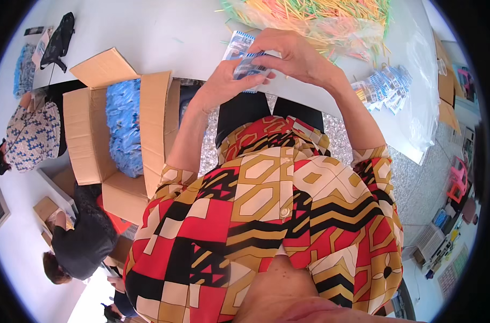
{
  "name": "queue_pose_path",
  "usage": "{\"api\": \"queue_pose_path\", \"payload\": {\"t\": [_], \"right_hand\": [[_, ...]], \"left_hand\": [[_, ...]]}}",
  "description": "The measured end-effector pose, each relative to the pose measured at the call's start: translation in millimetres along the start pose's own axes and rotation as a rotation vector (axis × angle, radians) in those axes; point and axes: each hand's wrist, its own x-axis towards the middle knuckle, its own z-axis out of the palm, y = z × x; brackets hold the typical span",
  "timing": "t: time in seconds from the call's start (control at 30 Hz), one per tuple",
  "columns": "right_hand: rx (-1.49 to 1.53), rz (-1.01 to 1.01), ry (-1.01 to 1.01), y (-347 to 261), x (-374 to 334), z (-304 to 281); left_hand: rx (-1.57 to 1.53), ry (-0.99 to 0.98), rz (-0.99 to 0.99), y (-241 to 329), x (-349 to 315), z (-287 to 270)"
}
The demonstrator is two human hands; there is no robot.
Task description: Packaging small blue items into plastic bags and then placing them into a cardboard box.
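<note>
Blue-printed packet (246, 69), small and clear, is between your two hands, over the near edge of the bench (164, 32). Your left hand (220, 86) pinches it from the left, thumb across the lower part; your right hand (290, 56) grips it from the other side, fingertips close to your left ones. Just beyond is a second packet (237, 45), partly hidden by your fingers; you cannot tell whether it lies on the bench or is held too.

Toward the bench's far edge, thin coloured sticks (331, 9) lie heaped on clear plastic. More packets (385, 89) are piled by the near edge on your right, beside clear sheeting (420, 107) near the right corner. At your left, against the near edge, an open cardboard box (156, 113) holds many blue packets (124, 126).
</note>
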Motion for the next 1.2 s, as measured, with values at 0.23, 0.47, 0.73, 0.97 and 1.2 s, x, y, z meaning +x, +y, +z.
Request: {"api": "queue_pose_path", "payload": {"t": [0.23, 0.47, 0.73, 0.97, 1.2], "right_hand": [[0.037, 0.127, 0.166, -17.7, -14.5, -9.0], [0.109, 0.304, 0.117, -28.6, -27.0, -24.7], [-0.056, 0.072, 0.081, -23.9, -29.2, -35.3], [0.004, 0.129, 0.280, -30.9, -27.9, -31.9], [0.057, 0.360, 0.215, -28.7, -32.4, -30.4]], "left_hand": [[-0.565, -0.014, 0.107, 11.0, 4.4, 31.3], [-0.293, 0.122, 0.126, 26.2, 9.0, 40.6], [-0.572, -0.031, 0.084, 26.5, 7.4, 38.5], [-0.530, 0.231, 0.133, 26.3, 10.5, 44.7], [-0.474, 0.398, 0.203, 18.5, 15.8, 50.2]]}}
